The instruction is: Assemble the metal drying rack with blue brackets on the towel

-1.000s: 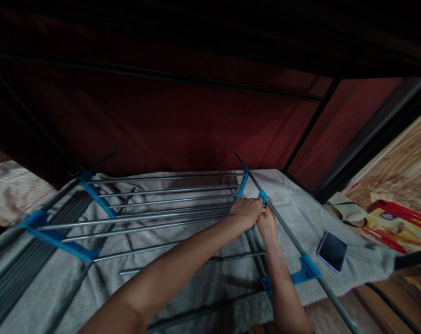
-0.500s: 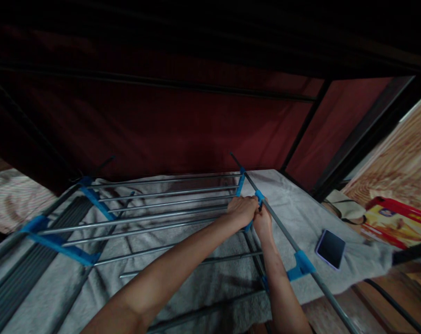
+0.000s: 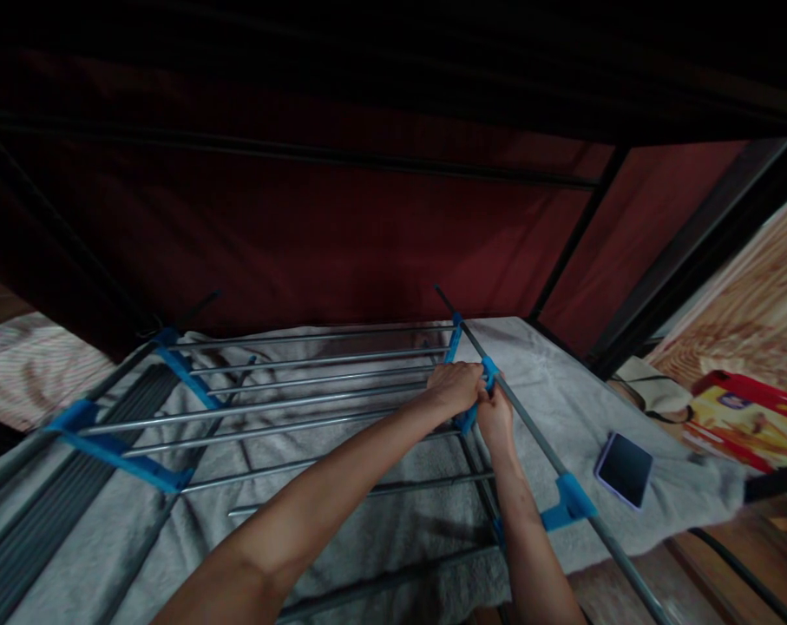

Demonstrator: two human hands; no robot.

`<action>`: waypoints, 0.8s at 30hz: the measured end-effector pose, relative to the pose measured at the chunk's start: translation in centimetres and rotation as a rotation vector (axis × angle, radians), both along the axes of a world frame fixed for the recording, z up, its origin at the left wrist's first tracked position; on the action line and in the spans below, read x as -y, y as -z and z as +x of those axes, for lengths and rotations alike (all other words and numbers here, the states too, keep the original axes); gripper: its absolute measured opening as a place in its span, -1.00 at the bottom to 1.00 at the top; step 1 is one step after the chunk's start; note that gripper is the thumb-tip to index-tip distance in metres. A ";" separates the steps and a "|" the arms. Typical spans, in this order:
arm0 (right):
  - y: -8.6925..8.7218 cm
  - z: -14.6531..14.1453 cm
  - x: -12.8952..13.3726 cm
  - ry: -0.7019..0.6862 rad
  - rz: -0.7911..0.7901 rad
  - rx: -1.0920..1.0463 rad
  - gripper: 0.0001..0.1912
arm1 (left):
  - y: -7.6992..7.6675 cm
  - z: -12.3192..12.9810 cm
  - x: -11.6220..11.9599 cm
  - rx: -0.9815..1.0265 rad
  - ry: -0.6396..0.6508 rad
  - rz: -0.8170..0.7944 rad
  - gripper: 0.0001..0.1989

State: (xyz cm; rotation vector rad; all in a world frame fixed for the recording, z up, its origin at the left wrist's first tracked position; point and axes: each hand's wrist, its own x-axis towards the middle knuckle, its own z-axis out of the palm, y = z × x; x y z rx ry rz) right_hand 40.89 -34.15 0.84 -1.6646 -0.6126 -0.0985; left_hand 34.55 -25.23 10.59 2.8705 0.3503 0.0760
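Note:
A metal rack of grey rods joined by blue plastic brackets lies on a grey blanket (image 3: 549, 382). Both hands meet at a blue connector (image 3: 489, 368) on the long right-hand pole (image 3: 536, 431). My left hand (image 3: 456, 387) is closed around the bracket area beside that connector, its fingertips partly hidden. Just below and to the right, my right hand (image 3: 495, 418) pinches at the same connector. Thin rods (image 3: 289, 404) run left from there to a blue bracket (image 3: 120, 453). Lower on the pole sits another blue bracket (image 3: 572, 503).
A bundle of grey rods (image 3: 74, 486) lies at the left. To the right on the blanket is a phone (image 3: 625, 470). Beyond it are a cream bag (image 3: 653, 388) and a red and yellow package (image 3: 750, 417). Dark red panels (image 3: 367, 243) rise behind the rack.
The view has shifted slightly, so most things appear a little further right. Both hands stay at the connector, with only a small change in the fingers.

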 end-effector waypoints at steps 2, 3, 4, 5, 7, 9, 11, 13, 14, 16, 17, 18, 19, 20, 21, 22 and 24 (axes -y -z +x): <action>-0.1 -0.1 0.0 0.017 -0.005 0.012 -0.63 | 0.0 0.0 0.0 -0.003 -0.007 -0.005 -0.71; -0.1 -0.1 0.0 0.024 -0.009 0.019 -0.63 | 0.0 0.0 0.0 -0.003 -0.010 -0.010 -0.71; -0.1 -0.2 0.0 0.028 -0.014 0.025 -0.63 | 0.0 0.0 0.0 -0.003 -0.012 -0.016 -0.71; -0.1 -0.2 0.1 0.032 -0.021 0.030 -0.63 | -0.1 0.0 0.0 -0.003 -0.012 -0.022 -0.72; 0.0 -0.2 0.1 0.045 -0.034 0.038 -0.62 | -0.2 0.0 0.1 -0.005 -0.010 -0.031 -0.73; 0.2 -0.3 0.0 0.077 -0.050 0.044 -0.61 | -0.3 0.0 0.1 -0.011 -0.012 -0.035 -0.73; 0.3 -0.3 0.0 0.108 -0.069 0.051 -0.59 | -0.3 0.0 0.2 -0.018 -0.017 -0.035 -0.74; 0.4 -0.3 0.0 0.122 -0.094 0.058 -0.57 | -0.4 -0.1 0.2 -0.021 -0.018 -0.035 -0.73; 0.4 -0.3 0.0 0.124 -0.106 0.061 -0.55 | -0.4 -0.1 0.2 -0.020 -0.016 -0.033 -0.72; 0.5 -0.2 -0.1 0.135 -0.125 0.064 -0.53 | -0.3 -0.1 0.2 -0.011 -0.014 -0.030 -0.70; 0.5 -0.2 -0.1 0.144 -0.131 0.064 -0.51 | -0.3 0.0 0.2 -0.005 -0.015 -0.029 -0.70; 0.4 -0.2 -0.1 0.153 -0.134 0.064 -0.50 | -0.2 0.0 0.2 0.002 -0.016 -0.027 -0.69; 0.4 -0.2 -0.2 0.161 -0.134 0.064 -0.49 | -0.1 0.0 0.2 0.008 -0.019 -0.027 -0.70; 0.4 -0.2 -0.2 0.167 -0.135 0.065 -0.48 | -0.1 0.0 0.2 0.011 -0.020 -0.027 -0.70; 0.3 -0.3 -0.2 0.167 -0.135 0.069 -0.46 | 0.0 0.1 0.2 0.013 -0.021 -0.027 -0.70; 0.3 -0.3 -0.2 0.166 -0.135 0.073 -0.45 | 0.1 0.1 0.2 0.015 -0.022 -0.027 -0.70; 0.2 -0.4 -0.2 0.159 -0.138 0.079 -0.45 | 0.3 0.2 0.3 0.023 -0.034 -0.028 -0.67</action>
